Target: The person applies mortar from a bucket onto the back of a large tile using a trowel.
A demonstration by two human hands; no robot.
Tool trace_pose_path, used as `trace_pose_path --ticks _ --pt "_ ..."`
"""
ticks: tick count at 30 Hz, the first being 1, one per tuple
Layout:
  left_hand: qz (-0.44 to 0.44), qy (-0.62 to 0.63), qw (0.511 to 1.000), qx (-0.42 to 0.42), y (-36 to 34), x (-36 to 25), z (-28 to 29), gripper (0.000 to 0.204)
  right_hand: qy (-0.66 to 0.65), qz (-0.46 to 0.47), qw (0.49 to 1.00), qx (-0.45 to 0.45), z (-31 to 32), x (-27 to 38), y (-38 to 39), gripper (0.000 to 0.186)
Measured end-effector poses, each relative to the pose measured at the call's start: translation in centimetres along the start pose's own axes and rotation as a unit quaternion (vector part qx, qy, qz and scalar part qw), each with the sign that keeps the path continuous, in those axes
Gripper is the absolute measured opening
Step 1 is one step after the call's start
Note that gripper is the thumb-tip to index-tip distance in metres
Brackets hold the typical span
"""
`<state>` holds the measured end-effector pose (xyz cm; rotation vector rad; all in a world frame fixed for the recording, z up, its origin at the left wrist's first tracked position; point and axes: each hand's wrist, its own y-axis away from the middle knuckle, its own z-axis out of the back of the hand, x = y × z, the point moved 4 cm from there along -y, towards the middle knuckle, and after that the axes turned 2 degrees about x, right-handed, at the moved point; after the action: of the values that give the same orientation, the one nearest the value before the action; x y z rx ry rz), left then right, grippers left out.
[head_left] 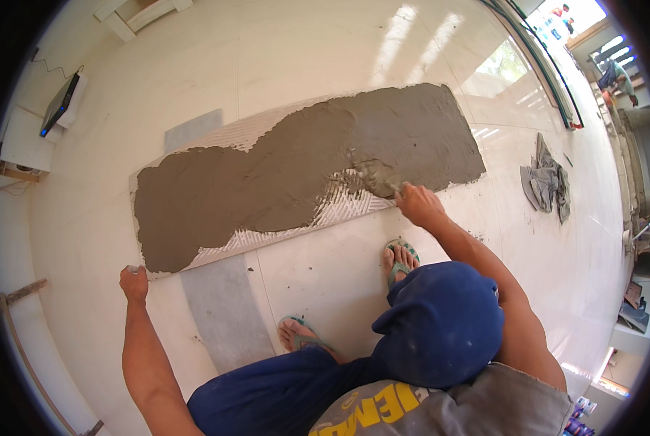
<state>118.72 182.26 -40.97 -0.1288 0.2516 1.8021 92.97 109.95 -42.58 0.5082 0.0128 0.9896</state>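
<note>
A long ribbed-back tile lies face down across the floor, mostly coated with wet grey-brown mortar. Bare ribs show along its near edge and its far left side. My right hand is closed round the handle of a trowel. Its mortar-smeared blade rests in the coat, right of the bare ribbed patch. At the tile's near left corner, my left hand has its fingers closed on the edge. Exactly how the fingertips sit there is hard to see.
A grey strip runs under the tile. My feet in green flip-flops stand near its close edge. A crumpled grey cloth lies right. A dark flat device stands left, a wooden frame below it. Another person is far right.
</note>
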Motion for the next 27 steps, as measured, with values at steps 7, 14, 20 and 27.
trace_pose_path --ticks 7,14,20,27 --pt "0.061 0.000 0.998 0.008 1.2 4.1 0.0 0.025 -0.145 -0.123 0.981 -0.041 3.3 -8.4 -8.5 0.051" --pt "0.059 0.021 0.998 -0.010 0.4 3.0 -0.7 0.026 -0.259 -0.035 0.962 0.079 2.1 5.7 -13.9 0.051" --pt "0.036 0.046 0.998 0.025 -0.6 -2.0 -1.7 0.027 -0.088 0.138 0.977 0.136 -1.0 18.8 -15.9 0.036" --pt "0.003 0.052 0.998 0.039 0.0 -6.5 -3.4 0.027 -0.058 0.202 0.958 0.193 -5.3 28.7 -15.0 0.045"
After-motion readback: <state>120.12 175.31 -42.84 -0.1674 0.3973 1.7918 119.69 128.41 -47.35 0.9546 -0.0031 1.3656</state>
